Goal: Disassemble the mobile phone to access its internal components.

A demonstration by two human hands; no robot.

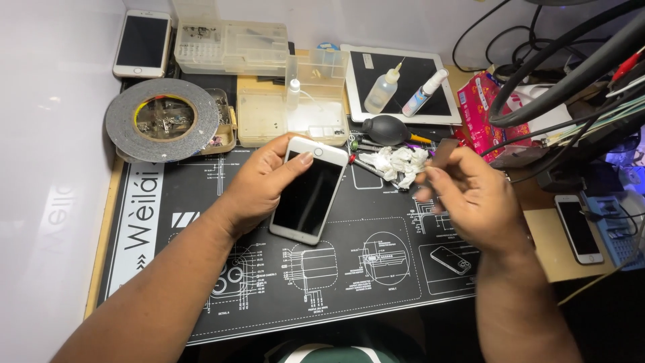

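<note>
Two bare hands are seen above a black work mat (376,269) printed with white diagrams. A white smartphone (309,190) with a dark screen is held in the left hand (259,185), tilted above the mat near its middle; the fingers are wrapped behind the case and the thumb is laid across the upper left edge of the glass. A small flat dark piece (443,153) is pinched at the fingertips of the right hand (474,198), whose fingers are curled in closely; what the piece is cannot be told. Just between the two hands, toward the back, a crumpled white tissue (400,163) is lying on the mat, with a black rubber air blower (385,129) touching or nearly touching it behind. A large roll of grey tape (161,119) is set at the mat's back left corner, beside clear plastic parts boxes (235,47). Two small squeeze bottles (403,91) are laid on a white-framed tablet (433,81) behind the blower. A second white phone (142,43) is placed at the far left rear, and a third phone (578,228) is resting well apart on the right, near a tangle of black cables (564,74) that crosses the upper right corner.
</note>
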